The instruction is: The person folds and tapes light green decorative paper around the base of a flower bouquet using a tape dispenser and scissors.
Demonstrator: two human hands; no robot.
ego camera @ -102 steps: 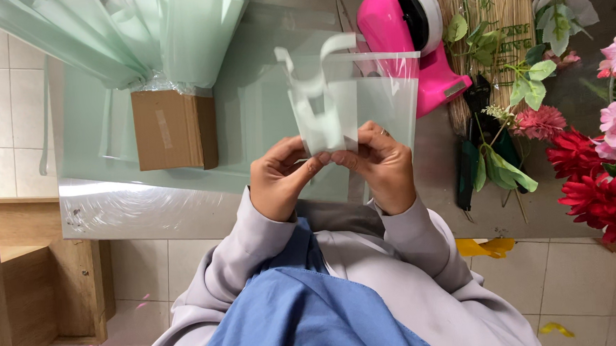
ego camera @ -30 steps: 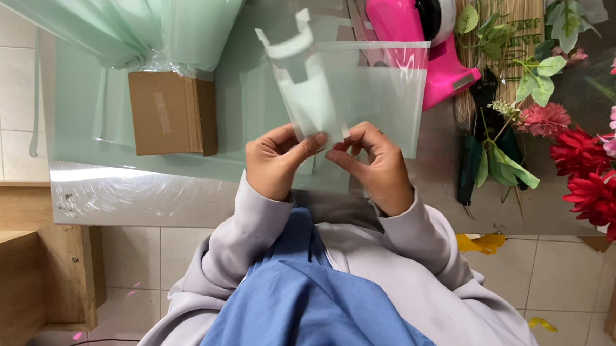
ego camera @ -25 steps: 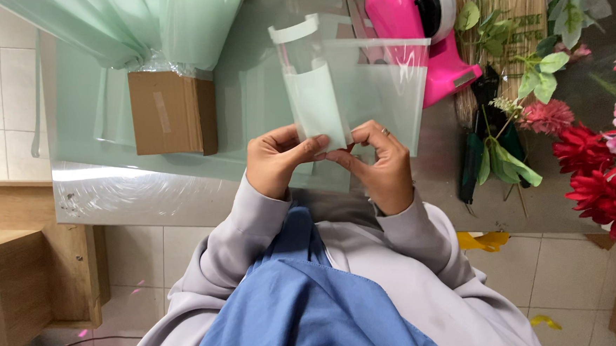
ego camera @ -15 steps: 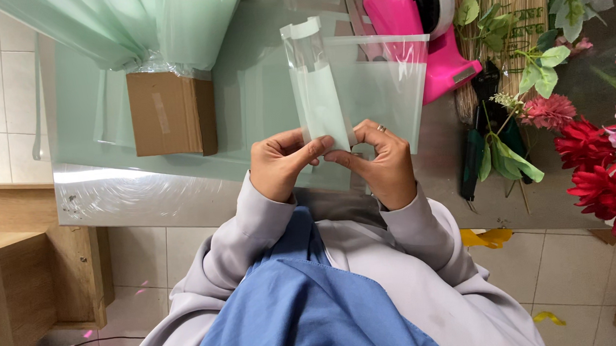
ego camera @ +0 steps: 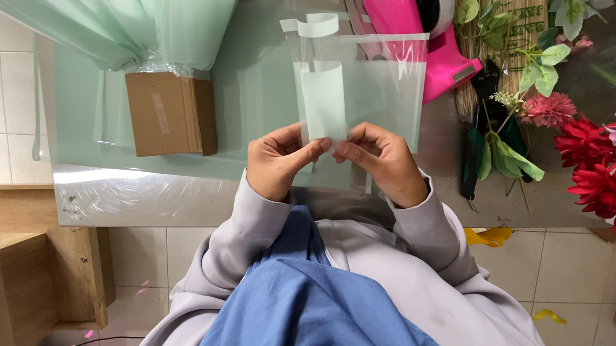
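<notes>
Both of my hands pinch the lower edge of a clear plastic sheet (ego camera: 381, 85) held upright over the table. My left hand (ego camera: 279, 160) grips it at the bottom left, by a pale green folded strip (ego camera: 322, 98) that curls over at the top. My right hand (ego camera: 381, 158) holds the bottom of the sheet just to the right, fingertips almost touching the left hand's. Grey sleeves and a blue garment fill the lower view.
A brown cardboard box (ego camera: 171, 111) stands on the table at left under draped pale green film (ego camera: 124, 24). A pink tape dispenser (ego camera: 423, 26) sits behind the sheet. Red and pink artificial flowers (ego camera: 603, 171) with green leaves lie at right. A wooden bench (ego camera: 18, 272) stands at lower left.
The folded green strip has been turned and straightened from a loose curl into an upright band against the clear sheet. My hands stayed together at the sheet's lower edge.
</notes>
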